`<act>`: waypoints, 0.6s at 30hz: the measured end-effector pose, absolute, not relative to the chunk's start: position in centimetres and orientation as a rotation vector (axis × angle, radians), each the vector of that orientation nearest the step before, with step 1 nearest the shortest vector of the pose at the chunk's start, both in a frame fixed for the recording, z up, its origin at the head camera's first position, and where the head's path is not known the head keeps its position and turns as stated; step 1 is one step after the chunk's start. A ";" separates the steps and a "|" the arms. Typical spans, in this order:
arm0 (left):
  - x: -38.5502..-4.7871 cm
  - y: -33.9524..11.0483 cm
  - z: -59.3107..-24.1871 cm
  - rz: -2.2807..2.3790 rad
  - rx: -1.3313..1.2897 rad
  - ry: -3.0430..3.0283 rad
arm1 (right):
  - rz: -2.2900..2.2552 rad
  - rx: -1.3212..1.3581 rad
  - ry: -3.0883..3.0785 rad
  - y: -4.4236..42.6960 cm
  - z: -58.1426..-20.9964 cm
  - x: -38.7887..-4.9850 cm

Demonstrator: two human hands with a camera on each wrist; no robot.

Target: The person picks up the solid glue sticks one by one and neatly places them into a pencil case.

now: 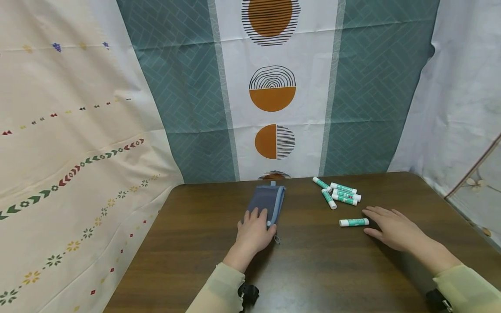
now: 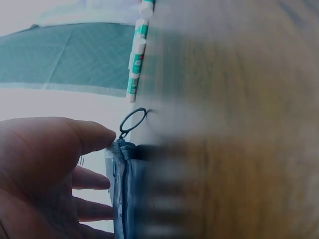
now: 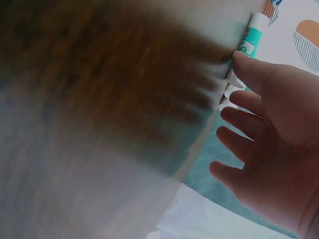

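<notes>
In the head view, a blue-grey zipped pouch lies flat near the middle of the table. My left hand rests on the pouch's near end, fingers extended over it. From that end sticks out a dark pull ring, close to the thumb in the left wrist view. On the right, my right hand is spread beside a single green-and-white glue stick. Its fingers are at the stick's right end and hold nothing; whether they touch it I cannot tell. Further back lie several similar glue sticks in a loose cluster.
The brown wooden table reaches back to a hanging teal and white cloth. A patterned cream cloth hangs along the left side, and a white cloth along the right.
</notes>
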State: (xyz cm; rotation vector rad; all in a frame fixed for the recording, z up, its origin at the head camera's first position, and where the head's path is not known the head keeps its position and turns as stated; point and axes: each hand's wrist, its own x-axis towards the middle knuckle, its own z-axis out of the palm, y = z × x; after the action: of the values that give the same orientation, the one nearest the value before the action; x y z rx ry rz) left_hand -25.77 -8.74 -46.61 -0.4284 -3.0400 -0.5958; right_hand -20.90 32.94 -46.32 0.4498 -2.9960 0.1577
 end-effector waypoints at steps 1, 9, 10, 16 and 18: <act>-25.8 -8.8 -46.6 -0.606 -0.433 -3.029 | 0.156 0.456 -2.988 32.9 -46.3 -20.9; -26.0 -9.3 -45.9 -0.641 -0.439 -3.063 | 0.154 0.496 -2.947 32.8 -46.3 -21.3; -26.0 -9.4 -45.9 -0.633 -0.442 -3.069 | 0.149 0.500 -2.941 32.8 -46.3 -21.3; -25.9 -9.2 -46.4 -0.544 -0.430 -3.090 | 0.151 0.532 -2.890 32.8 -46.4 -21.6; -25.9 -9.1 -46.4 -0.534 -0.417 -3.087 | 0.162 0.542 -2.878 32.7 -46.4 -21.7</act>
State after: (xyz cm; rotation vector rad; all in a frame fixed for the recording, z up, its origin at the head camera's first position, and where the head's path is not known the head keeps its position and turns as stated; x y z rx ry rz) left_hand -25.89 -9.11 -46.41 -0.4167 -3.0872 -0.5339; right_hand -21.66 32.72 -46.40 0.5416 -2.8776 0.1625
